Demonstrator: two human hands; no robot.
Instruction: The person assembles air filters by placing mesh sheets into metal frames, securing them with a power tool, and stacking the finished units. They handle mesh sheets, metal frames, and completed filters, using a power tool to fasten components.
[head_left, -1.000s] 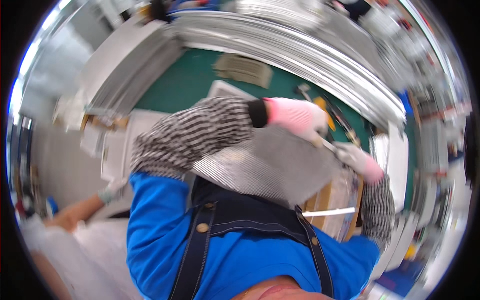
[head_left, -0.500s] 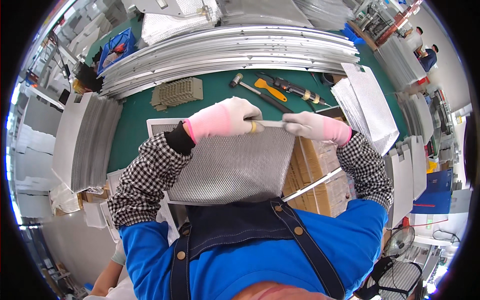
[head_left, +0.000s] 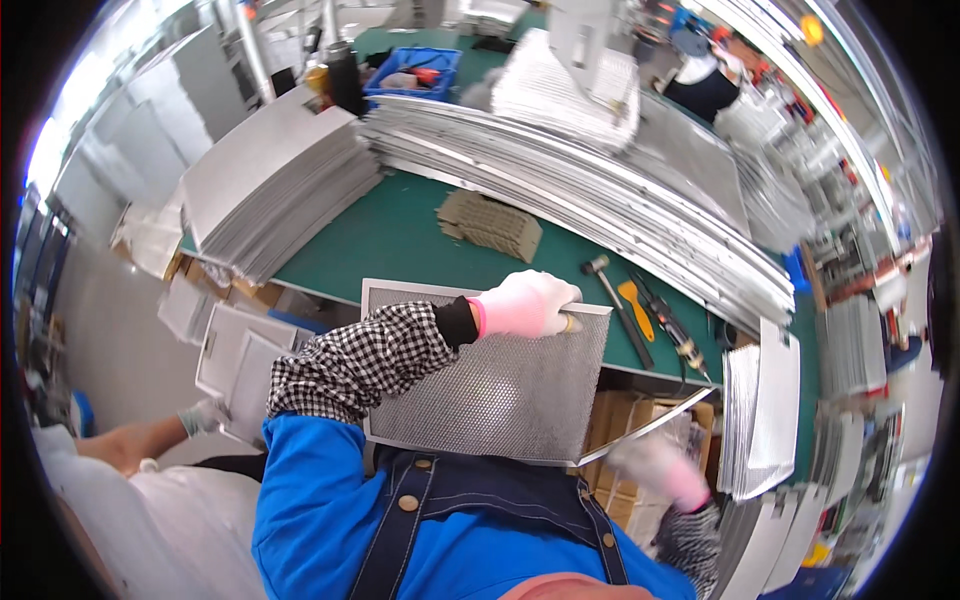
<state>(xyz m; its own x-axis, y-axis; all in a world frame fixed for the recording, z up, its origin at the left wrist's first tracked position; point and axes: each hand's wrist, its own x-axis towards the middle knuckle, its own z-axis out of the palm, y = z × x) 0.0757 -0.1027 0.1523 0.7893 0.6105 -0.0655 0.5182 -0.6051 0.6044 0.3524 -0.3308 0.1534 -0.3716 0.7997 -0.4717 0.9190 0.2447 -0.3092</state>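
A silver mesh filter panel (head_left: 490, 400) with a thin metal frame leans against my front at the table's near edge. My left hand (head_left: 530, 305), in a white and pink glove, grips its upper edge, the fingers bent over the frame. Down to the right, my right hand (head_left: 655, 470) is smeared by motion, and its fingers cannot be made out. A slim metal frame strip (head_left: 660, 420) slants up to the right from the panel's lower corner, just beside that hand. Whether the hand touches the strip is unclear.
On the green table (head_left: 330, 245) lie a hammer (head_left: 620, 315), a yellow scraper (head_left: 636, 308), a power screwdriver (head_left: 668, 325) and beige plastic pieces (head_left: 488, 224). Long metal strips (head_left: 580, 200) run behind. Panel stacks (head_left: 280, 185) flank them. A co-worker's gloved hand (head_left: 205, 415) touches a framed panel (head_left: 245, 370) at left.
My right hand has left the panel's top edge and swung down to the right. The left hand stays on the edge. The view has turned leftward, bringing the co-worker further into sight.
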